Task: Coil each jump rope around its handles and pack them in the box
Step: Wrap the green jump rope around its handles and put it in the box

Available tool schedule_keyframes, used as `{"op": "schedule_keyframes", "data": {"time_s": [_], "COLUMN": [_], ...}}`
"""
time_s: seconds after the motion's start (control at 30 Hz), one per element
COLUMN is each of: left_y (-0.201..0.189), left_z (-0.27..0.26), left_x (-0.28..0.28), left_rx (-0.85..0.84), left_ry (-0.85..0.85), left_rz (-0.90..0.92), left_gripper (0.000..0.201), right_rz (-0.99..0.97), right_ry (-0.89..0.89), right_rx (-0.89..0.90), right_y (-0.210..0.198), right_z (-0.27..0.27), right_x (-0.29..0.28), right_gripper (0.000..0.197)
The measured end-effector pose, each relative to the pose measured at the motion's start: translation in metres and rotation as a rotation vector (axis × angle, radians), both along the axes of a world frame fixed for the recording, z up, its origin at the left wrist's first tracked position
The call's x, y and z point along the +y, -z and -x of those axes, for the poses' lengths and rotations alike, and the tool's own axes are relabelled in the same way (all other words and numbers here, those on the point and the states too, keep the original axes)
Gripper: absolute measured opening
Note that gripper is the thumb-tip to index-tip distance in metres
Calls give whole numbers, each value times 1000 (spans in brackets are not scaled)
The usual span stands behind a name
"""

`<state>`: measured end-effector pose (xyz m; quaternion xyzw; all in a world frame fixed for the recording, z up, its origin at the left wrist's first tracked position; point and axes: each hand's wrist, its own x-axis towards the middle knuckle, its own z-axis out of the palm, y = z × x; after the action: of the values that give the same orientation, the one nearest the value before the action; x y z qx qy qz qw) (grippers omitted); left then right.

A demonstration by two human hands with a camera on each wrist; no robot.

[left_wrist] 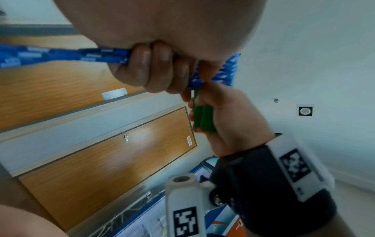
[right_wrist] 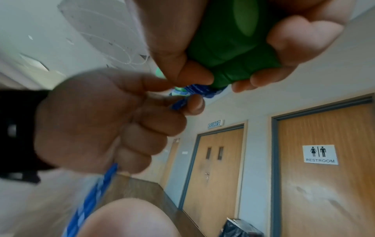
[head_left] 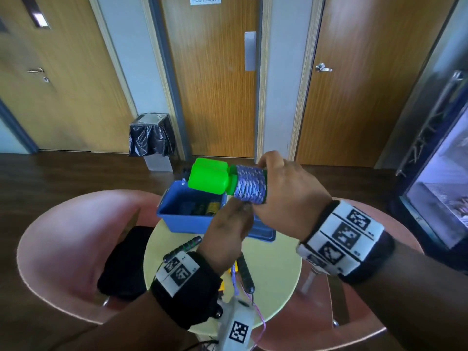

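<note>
Two bright green handles [head_left: 209,176] lie side by side in my right hand [head_left: 283,196], held above the blue box [head_left: 188,220]. A blue-and-white patterned rope [head_left: 249,184] is coiled in many turns round their shafts. My right fingers curl round the dark green handle ends [right_wrist: 233,52]. Just under the coil, my left hand [head_left: 228,231] grips the free rope [left_wrist: 61,55] in a fist. Its loose tail [right_wrist: 91,197] hangs down from that fist. Dark rope items lie inside the box.
The box stands on a small round yellow table [head_left: 273,269] between two pink chairs [head_left: 63,249]. Another rope with dark handles [head_left: 244,272] and a thin purple cord lies on the table. A black bag [head_left: 126,264] sits on the left chair. A lined bin [head_left: 152,138] stands by the doors.
</note>
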<state>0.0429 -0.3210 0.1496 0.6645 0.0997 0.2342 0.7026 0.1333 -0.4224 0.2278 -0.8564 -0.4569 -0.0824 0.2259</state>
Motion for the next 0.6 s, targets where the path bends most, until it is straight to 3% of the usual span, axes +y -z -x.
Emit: {"op": "schedule_keyframes", "data": {"time_s": [0.17, 0.37, 0.53, 0.6], "left_y": [4, -7, -7, 0], "left_z": [-6, 0, 1, -1], "left_x": [13, 22, 21, 19], "left_rx": [99, 91, 95, 74], "left_ry": [-35, -188, -75, -5], "left_rz": [-253, -158, -293, -225], "left_gripper": [60, 57, 58, 43], "right_rz": [120, 78, 167, 155], "right_ry": [60, -72, 51, 67], "right_rx": [-123, 232, 1, -25], "right_y": [18, 24, 20, 17], "right_z": [2, -7, -9, -14], "right_x": [8, 7, 2, 5], "right_gripper": [47, 44, 50, 50]}}
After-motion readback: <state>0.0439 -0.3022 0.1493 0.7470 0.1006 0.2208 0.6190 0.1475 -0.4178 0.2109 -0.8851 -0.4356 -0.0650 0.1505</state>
